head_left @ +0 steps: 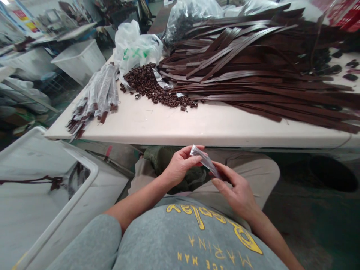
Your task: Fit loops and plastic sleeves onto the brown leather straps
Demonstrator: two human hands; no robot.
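Observation:
Over my lap, just in front of the table edge, both hands hold a narrow clear plastic sleeve (207,162). Its whitish end is pinched between the thumb and fingers of my left hand (181,164). My right hand (234,189) grips the lower end, where something dark brown shows; the fingers partly hide it. On the table lie a big pile of long brown leather-like straps (247,82) and a heap of small brown loops (157,88). To the left is a stack of plastic-wrapped brown strips (98,90).
A pale table (157,127) runs across in front of me. A white plastic bag (135,45) and a clear bag (191,15) stand at the back. At my left is a large white bin (92,168) with dark strips inside. Another grey-white bin (80,60) stands further back.

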